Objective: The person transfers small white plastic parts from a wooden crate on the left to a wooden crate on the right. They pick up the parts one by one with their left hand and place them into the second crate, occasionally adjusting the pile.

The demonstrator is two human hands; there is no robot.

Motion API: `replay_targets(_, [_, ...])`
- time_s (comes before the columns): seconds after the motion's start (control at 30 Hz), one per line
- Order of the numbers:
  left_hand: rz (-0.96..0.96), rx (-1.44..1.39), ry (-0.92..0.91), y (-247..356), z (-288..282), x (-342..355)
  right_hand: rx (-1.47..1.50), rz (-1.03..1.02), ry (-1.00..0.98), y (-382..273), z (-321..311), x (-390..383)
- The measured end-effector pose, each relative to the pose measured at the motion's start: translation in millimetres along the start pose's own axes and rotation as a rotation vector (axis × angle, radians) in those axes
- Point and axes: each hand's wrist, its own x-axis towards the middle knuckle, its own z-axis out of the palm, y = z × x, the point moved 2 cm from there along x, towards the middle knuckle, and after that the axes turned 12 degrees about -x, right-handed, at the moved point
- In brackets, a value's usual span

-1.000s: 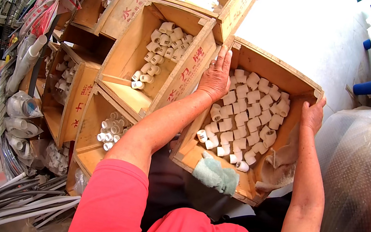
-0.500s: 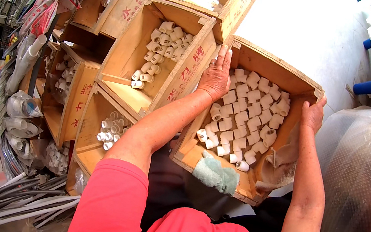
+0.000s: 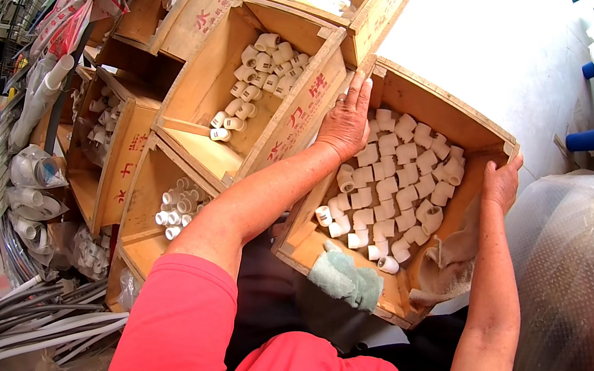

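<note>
At the wooden box (image 3: 439, 99), the left hand (image 3: 345, 126) and right hand (image 3: 501, 186) hold its sides, fingers closed, not yet releasing; fittings (image 3: 391, 190) already inside.

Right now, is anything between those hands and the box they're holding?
Nothing visible: the left hand grips the wooden box at left, the right hand at right; the green cloth lies clear of both.

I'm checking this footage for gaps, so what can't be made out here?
All in the head view:
- Underside of the held wooden box: hidden by the box itself.
- Some fingers of the right hand: behind the hand and box wall.
- Part of the lower-left box: covered by the left forearm.
- Far end of the top box: cut off by the upper edge.
</note>
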Motion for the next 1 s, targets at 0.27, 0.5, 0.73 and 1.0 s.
replay_targets(0.27, [0.017,0.046,0.019,-4.5,3.2,-0.1,0.003,-0.006,0.012,0.4,2.6,0.8])
replay_targets(0.5, [-0.011,-0.013,-0.023,-0.1,0.0,0.8,0.001,-0.009,0.016,1.5,2.0,0.8])
replay_targets(0.73, [0.007,-0.007,-0.001,-1.7,0.5,0.3,-0.003,-0.010,0.016,0.7,1.2,0.3])
replay_targets(1.0, [-0.010,-0.015,-0.023,-0.6,-0.4,0.9,-0.007,-0.010,0.018,1.2,2.0,0.5])
